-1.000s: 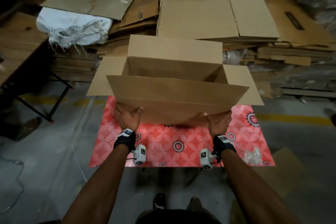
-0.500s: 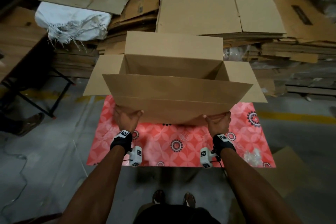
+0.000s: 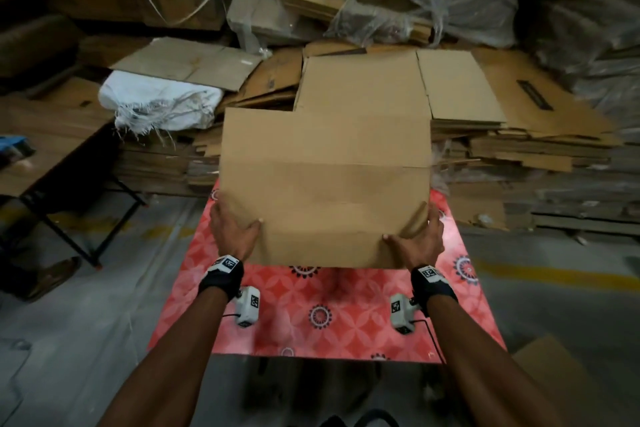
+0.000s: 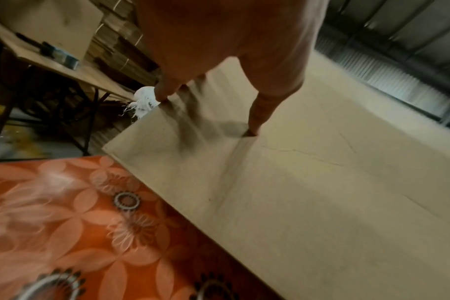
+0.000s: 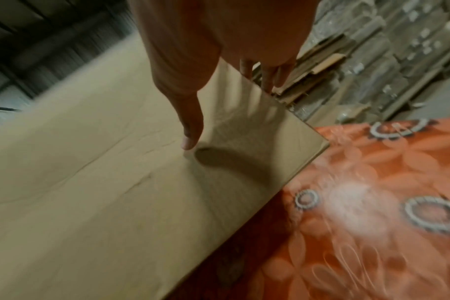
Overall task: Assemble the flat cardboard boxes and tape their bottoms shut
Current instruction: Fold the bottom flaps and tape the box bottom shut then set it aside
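Table: a table (image 3: 346, 329) with a red cover printed with flower rings; its near part is bare.
On the table: whether the cardboard box (image 3: 325, 191) touches it, I cannot tell.
Floor: grey concrete floor (image 3: 86, 340) with a yellow line.
On the floor: stacks of flat cardboard (image 3: 519, 146) behind the table.

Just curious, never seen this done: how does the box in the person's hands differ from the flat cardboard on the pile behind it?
The held box is gripped at its sides by the left hand and right hand over the red mat; the flat cardboard lies untouched on the stack. The held box is tilted, the flat cardboard level. Both are plain brown.
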{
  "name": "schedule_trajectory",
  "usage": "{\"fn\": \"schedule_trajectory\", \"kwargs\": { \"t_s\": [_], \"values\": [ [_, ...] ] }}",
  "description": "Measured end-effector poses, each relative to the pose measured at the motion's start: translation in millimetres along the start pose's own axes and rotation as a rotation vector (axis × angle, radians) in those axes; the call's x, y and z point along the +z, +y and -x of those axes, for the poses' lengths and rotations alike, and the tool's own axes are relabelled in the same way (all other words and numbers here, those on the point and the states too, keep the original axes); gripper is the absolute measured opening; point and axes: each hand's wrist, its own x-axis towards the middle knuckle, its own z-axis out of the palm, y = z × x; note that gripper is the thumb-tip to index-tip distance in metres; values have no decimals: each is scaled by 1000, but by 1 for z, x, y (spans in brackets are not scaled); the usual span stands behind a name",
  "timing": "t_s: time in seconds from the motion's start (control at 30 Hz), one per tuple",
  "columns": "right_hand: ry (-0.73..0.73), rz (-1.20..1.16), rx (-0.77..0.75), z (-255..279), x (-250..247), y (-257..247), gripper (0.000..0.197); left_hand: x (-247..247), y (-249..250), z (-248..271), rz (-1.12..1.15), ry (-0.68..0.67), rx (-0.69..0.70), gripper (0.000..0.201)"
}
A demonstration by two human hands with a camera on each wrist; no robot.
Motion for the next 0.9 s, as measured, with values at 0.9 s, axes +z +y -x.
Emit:
{"fn": "schedule_trajectory", "kwargs": {
  "t_s": [0.9],
  "values": [
    [-138,342,-229,15,-5,44,127,-2,-33,52,85,-11,25,83]
  ]
}}
